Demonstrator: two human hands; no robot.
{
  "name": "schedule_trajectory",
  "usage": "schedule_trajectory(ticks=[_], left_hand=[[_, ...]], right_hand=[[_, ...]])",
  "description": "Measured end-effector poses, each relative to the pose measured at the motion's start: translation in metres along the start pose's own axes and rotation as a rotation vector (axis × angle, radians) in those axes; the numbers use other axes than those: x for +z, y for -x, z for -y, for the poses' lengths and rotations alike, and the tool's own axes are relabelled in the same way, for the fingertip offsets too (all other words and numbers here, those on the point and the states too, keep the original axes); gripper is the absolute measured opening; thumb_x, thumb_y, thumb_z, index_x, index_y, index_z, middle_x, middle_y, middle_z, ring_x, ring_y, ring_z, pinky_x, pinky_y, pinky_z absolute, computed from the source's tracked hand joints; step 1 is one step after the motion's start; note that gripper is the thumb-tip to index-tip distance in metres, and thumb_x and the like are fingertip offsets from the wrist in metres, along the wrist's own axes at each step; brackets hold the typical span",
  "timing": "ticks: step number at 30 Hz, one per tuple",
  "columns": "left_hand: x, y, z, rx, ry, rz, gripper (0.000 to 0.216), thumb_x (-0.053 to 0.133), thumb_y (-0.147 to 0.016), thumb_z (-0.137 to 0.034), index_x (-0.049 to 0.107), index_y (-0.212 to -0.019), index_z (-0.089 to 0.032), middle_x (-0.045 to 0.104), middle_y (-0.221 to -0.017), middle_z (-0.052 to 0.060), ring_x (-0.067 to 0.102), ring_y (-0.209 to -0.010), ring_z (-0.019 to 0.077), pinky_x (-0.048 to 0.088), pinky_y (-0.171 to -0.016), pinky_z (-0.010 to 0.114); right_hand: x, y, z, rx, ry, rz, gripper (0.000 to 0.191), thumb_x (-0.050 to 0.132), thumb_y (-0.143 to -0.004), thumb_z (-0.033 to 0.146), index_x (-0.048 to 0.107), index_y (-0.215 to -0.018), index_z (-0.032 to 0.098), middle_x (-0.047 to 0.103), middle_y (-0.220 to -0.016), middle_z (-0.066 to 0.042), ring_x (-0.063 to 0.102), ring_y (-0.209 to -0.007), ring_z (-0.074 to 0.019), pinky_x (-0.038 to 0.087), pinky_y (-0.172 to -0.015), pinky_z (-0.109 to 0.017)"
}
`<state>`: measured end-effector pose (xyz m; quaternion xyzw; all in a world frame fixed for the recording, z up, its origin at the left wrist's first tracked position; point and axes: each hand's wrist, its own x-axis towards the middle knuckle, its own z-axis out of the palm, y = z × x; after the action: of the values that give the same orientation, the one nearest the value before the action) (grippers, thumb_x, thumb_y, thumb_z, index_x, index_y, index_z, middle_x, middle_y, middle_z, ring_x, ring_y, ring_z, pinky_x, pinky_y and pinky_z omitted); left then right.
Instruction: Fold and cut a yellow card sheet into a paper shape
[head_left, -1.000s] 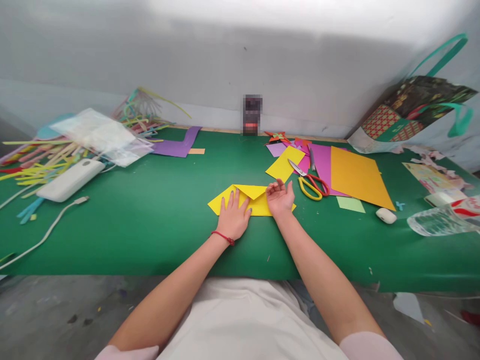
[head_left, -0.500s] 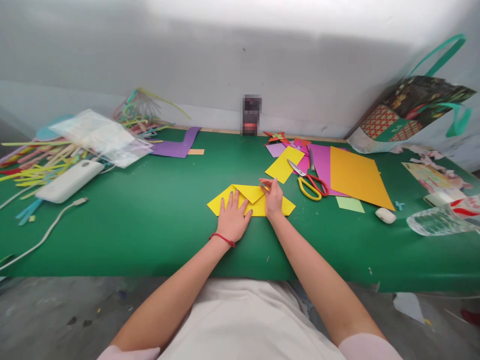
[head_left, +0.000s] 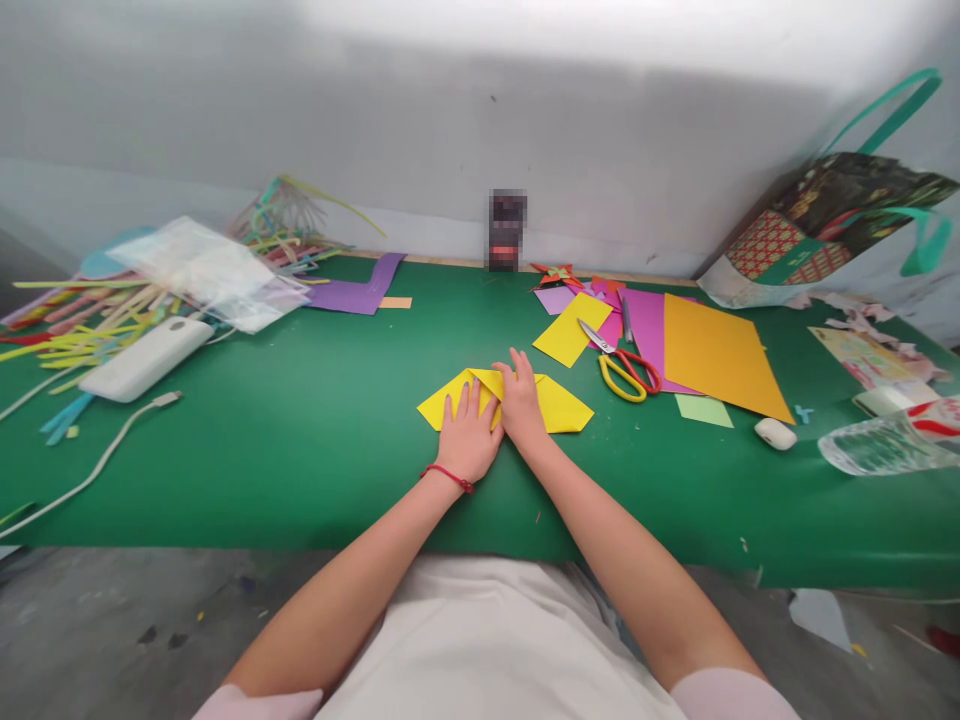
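Observation:
A folded sheet of yellow paper (head_left: 562, 408) lies on the green table (head_left: 300, 440) in front of me, pointed at its left and right ends. My left hand (head_left: 466, 435) rests flat on its left half with the fingers spread, holding nothing. Over the middle of the sheet is my right hand (head_left: 523, 400), its fingers partly raised and apart, touching the paper near the top-edge flap. That hand covers part of the flap, and the two hands nearly meet at the thumbs.
Yellow-and-red scissors (head_left: 626, 372) lie right of the hands, near a yellow rectangle (head_left: 574, 330) and an orange sheet (head_left: 724, 355). A bottle (head_left: 874, 445) lies at far right, below a gift bag (head_left: 810, 240). Leftward are a white power bank (head_left: 146, 360), cable (head_left: 112, 455) and colourful strips (head_left: 67, 320).
My right hand has slid left along the paper toward my left hand, uncovering more of the right half. The left hand stays pressed in place. The view has shifted slightly.

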<state>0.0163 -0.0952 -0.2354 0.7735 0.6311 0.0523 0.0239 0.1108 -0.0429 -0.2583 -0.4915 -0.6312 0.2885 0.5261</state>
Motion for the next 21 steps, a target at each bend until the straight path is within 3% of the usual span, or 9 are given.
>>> schedule_trajectory(ticks=[4, 8, 12, 16, 21], left_hand=[[0.0, 0.0, 0.001, 0.008, -0.003, 0.0, 0.045, 0.03, -0.09, -0.036, 0.042, -0.13, -0.019, 0.027, -0.144, 0.013, 0.023, -0.133, 0.0259, 0.018, -0.106, 0.048], [0.0, 0.0, 0.001, 0.006, 0.007, 0.004, 0.046, 0.032, -0.089, -0.038, 0.044, -0.13, -0.02, 0.025, -0.145, 0.013, 0.022, -0.133, 0.0263, 0.018, -0.106, 0.049], [-0.002, 0.0, 0.0, 0.001, 0.013, 0.004, 0.045, 0.032, -0.089, -0.038, 0.044, -0.129, -0.02, 0.025, -0.145, 0.012, 0.022, -0.133, 0.026, 0.018, -0.106, 0.048], [-0.003, 0.001, 0.0, 0.006, 0.012, 0.012, 0.045, 0.032, -0.089, -0.037, 0.044, -0.129, -0.02, 0.025, -0.145, 0.013, 0.022, -0.133, 0.0261, 0.017, -0.107, 0.048], [-0.001, 0.0, 0.001, 0.004, 0.002, -0.001, 0.046, 0.031, -0.089, -0.038, 0.043, -0.131, -0.02, 0.025, -0.145, 0.013, 0.023, -0.132, 0.027, 0.018, -0.106, 0.048]], right_hand=[[-0.003, -0.006, 0.003, 0.082, -0.124, -0.084, 0.017, 0.053, -0.074, 0.011, 0.063, -0.081, 0.022, 0.053, -0.123, -0.006, 0.034, -0.126, -0.0194, 0.019, -0.107, -0.042], [-0.017, -0.012, 0.004, 0.258, -0.502, -0.168, 0.006, 0.056, -0.075, 0.02, 0.062, -0.076, 0.021, 0.067, -0.083, -0.002, 0.06, -0.09, -0.0153, 0.038, -0.095, -0.038], [-0.035, -0.015, 0.006, 0.469, -0.983, -0.139, 0.007, 0.054, -0.078, 0.017, 0.061, -0.076, 0.018, 0.068, -0.068, 0.0, 0.064, -0.073, -0.0117, 0.048, -0.079, -0.028], [-0.05, -0.017, 0.008, 0.711, -1.271, -0.112, 0.015, 0.046, -0.083, 0.018, 0.062, -0.079, 0.019, 0.067, -0.067, 0.001, 0.064, -0.067, -0.0107, 0.051, -0.068, -0.025], [-0.059, -0.02, 0.007, 0.669, -1.45, -0.393, 0.026, 0.038, -0.086, 0.022, 0.061, -0.073, 0.021, 0.065, -0.06, 0.005, 0.061, -0.056, -0.0078, 0.049, -0.054, -0.021]])
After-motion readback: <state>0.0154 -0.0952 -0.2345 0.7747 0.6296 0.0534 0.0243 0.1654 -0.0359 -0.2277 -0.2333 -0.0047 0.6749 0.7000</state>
